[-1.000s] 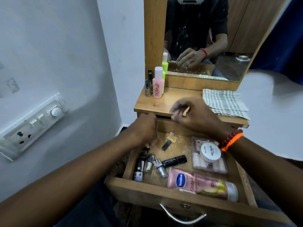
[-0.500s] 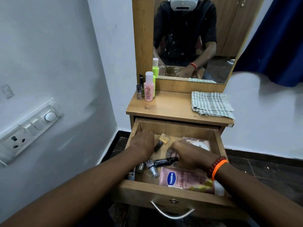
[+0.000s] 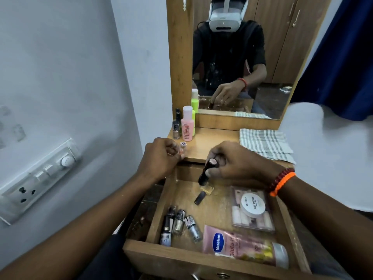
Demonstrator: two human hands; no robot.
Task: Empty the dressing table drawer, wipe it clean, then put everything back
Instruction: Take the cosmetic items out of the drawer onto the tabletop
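The wooden drawer (image 3: 161,253) stands pulled out below the dressing table top (image 3: 212,142). My left hand (image 3: 159,158) is raised at the top's left front edge, shut on a small pale nail polish bottle (image 3: 182,149). My right hand (image 3: 238,162) hovers over the drawer's back, shut on a dark tube (image 3: 206,170). Inside the drawer lie a pink Vaseline tube (image 3: 242,245), a clear box with a round white nail polish jar (image 3: 253,207), several small bottles (image 3: 179,223) at front left, and a yellow bottle with a dark cap (image 3: 203,194).
A folded checked cloth (image 3: 266,144) lies on the top's right side. A pink bottle (image 3: 187,124), a green bottle and two small dark bottles stand at the back left by the mirror (image 3: 242,57). A switchboard (image 3: 38,178) is on the left wall.
Both hands have risen out of the drawer, the left with a small bottle toward the table top, the right with the dark tube. The camera has tilted up slightly.
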